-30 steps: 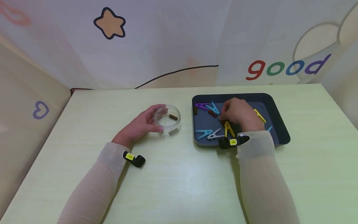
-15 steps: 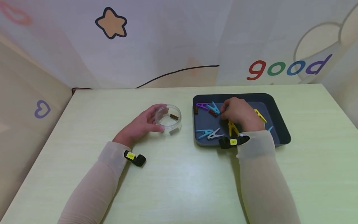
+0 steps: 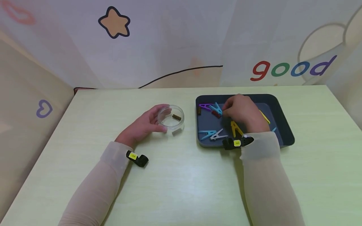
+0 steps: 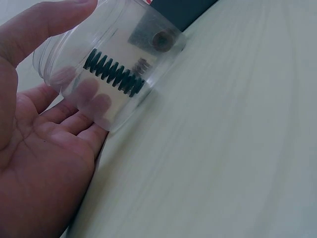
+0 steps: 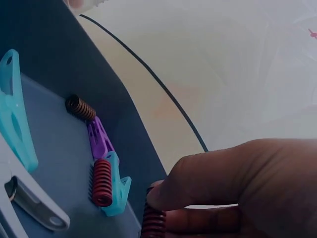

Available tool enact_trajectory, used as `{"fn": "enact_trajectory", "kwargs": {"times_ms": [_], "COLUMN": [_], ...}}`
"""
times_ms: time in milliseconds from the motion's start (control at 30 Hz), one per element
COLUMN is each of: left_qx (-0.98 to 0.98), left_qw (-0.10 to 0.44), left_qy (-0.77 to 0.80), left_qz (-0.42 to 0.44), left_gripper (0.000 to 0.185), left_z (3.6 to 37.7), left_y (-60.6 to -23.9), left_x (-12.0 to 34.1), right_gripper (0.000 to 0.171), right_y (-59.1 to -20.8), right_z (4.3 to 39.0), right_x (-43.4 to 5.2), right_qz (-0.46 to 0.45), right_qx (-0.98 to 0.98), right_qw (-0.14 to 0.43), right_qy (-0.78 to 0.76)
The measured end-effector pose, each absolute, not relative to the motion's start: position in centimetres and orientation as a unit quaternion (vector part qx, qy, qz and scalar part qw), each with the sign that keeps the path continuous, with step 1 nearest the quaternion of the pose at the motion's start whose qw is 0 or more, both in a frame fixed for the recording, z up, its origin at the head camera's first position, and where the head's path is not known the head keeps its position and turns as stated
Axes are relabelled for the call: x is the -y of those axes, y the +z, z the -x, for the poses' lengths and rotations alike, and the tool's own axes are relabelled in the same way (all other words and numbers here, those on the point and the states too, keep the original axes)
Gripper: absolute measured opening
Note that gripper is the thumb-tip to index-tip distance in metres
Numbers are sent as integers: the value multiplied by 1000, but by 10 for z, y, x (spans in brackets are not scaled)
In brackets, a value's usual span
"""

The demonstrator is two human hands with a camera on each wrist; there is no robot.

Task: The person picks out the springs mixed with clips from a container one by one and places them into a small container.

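Observation:
My left hand (image 3: 159, 121) grips a clear round dish (image 3: 171, 120) on the table, thumb on one side and fingers on the other. A dark spring (image 3: 176, 117) lies inside the dish (image 4: 109, 64), where the spring (image 4: 114, 74) shows through the wall. My right hand (image 3: 227, 111) is inside the dark tray (image 3: 286, 133). Its thumb and finger pinch a dark red spring (image 5: 152, 222), seen only in the right wrist view. Close by lie another red spring (image 5: 101, 182), a teal clothespin (image 5: 118, 187), a purple clothespin (image 5: 99, 139) and a brown spring (image 5: 80, 107).
More clothespins lie in the tray: a blue one (image 3: 207, 134), a white one (image 3: 218, 135) and two yellow ones (image 3: 236, 128) (image 3: 264, 117). The pale green table (image 3: 181, 175) is walled by printed fabric at the back and left.
My right hand has shifted a little farther into the tray, away from the yellow clothespin toward the blue one. The left hand and dish have stayed put.

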State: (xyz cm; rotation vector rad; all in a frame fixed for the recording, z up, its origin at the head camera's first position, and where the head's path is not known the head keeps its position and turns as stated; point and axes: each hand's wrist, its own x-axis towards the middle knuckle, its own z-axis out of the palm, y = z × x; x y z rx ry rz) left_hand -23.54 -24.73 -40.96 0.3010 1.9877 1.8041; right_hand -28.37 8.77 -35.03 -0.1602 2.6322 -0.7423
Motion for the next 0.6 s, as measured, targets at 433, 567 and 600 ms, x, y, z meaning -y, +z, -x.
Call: {"fn": "enact_trajectory", "kwargs": {"times_ms": [433, 567, 600], "left_qx": [-714, -714, -715], "left_qw": [216, 214, 215], "left_qy": [655, 656, 656], "left_qz": [-115, -116, -116], "left_gripper": [78, 77, 77], "left_z": [237, 237, 238], "left_y": [-412, -412, -412], "left_x": [248, 248, 248], "right_gripper": [26, 24, 24], "right_y": [-348, -349, -350], "right_z": [285, 286, 286], "right_x": [-85, -84, -84], "right_qz": [114, 128, 130], "right_qx": [-928, -924, -923], "right_qw": [171, 161, 159], "right_qy": [-310, -324, -326]}}
